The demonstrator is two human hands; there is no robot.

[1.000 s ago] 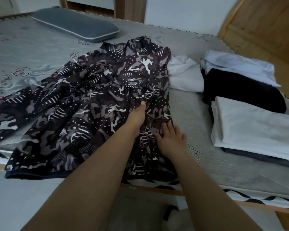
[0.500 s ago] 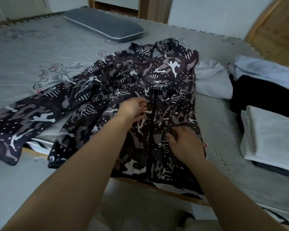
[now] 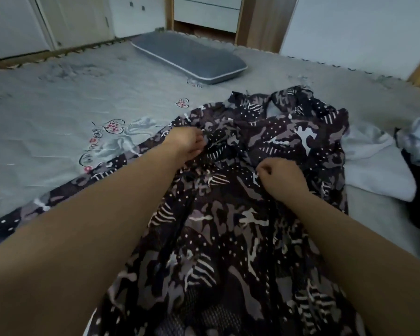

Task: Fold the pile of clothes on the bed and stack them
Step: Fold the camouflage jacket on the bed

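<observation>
- A thin, crumpled camouflage jacket [image 3: 240, 214] in black, grey and white, printed with dots and stripes, lies spread over the centre and lower part of the frame on the bed [image 3: 58, 112]; mesh-like fabric shows near the bottom edge.
- The bed cover is pale grey and smooth, with small red-and-black drawings at centre left and a scalloped edge along the top.
- The left hand [image 3: 187, 144], at centre frame, has its fingers curled and pinches a fold of the jacket near its upper left part.
- The right hand [image 3: 280, 177], just right of centre, is curled into a loose fist that grips the jacket fabric under it.
- Half a second ago both hands sat lower on the jacket, near the zip line; now they are further up, toward the collar, and the fabric between them is bunched into ridges.
- The stack of folded white and black clothes seen earlier at right is now almost out of view; only a dark edge remains.
- A soft, rumpled white garment [image 3: 374, 163] lies at the right, touching the jacket's edge.
- A flat, blue-grey rectangular pillow [image 3: 189, 57] with light piping rests at upper centre.
</observation>
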